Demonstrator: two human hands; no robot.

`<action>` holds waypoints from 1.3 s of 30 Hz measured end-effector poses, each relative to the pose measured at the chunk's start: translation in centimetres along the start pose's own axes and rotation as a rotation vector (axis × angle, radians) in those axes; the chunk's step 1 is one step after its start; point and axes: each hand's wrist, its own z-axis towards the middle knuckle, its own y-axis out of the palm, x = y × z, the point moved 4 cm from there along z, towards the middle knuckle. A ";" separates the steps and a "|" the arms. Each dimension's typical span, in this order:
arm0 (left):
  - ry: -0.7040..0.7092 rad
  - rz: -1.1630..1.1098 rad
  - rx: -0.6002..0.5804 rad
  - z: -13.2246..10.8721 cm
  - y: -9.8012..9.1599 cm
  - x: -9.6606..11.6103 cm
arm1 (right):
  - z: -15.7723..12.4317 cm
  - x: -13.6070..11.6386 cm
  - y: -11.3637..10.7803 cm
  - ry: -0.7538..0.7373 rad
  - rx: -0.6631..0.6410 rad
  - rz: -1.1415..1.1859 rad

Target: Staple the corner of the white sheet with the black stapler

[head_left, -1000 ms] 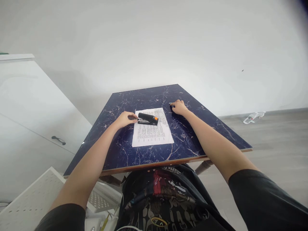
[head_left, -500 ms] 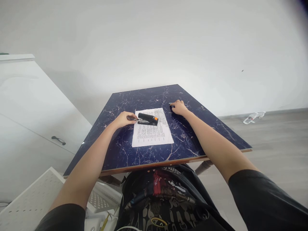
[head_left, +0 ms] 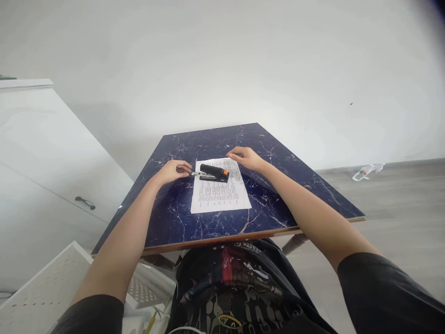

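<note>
A black stapler (head_left: pixel 215 173) with an orange patch lies on a printed sheet of paper (head_left: pixel 220 200), its top arm raised from its base at the left end. My left hand (head_left: pixel 173 170) is closed at that end, thumb and fingers pinching the stapler's thin metal slide (head_left: pixel 195 173), which sticks out leftward. Over the far right corner of the paper is my right hand (head_left: pixel 245 157), its fingers curled together and pointing left toward the stapler. Whatever it may hold is too small or hidden to make out.
The dark blue marbled table (head_left: pixel 174 222) has a brown front edge close to my body. A white cabinet (head_left: pixel 41 139) stands at left, above a white perforated rack (head_left: pixel 45 283). A clear plastic item (head_left: pixel 363 171) lies on the floor at right.
My right hand has moved left from beside a small item on the table to the paper's far edge. My left hand has drawn slightly left, with more of the metal slide showing.
</note>
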 end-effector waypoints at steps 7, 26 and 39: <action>0.085 -0.025 0.121 0.7 2.4 1.4 | 0.0 -3.9 5.6 -0.135 -0.215 -0.052; 0.005 0.168 0.300 2.2 3.7 2.1 | 0.4 -4.8 7.5 -0.156 -0.104 -0.169; -0.321 0.489 0.267 2.0 5.0 0.8 | -0.9 1.8 -4.5 0.216 0.140 -0.139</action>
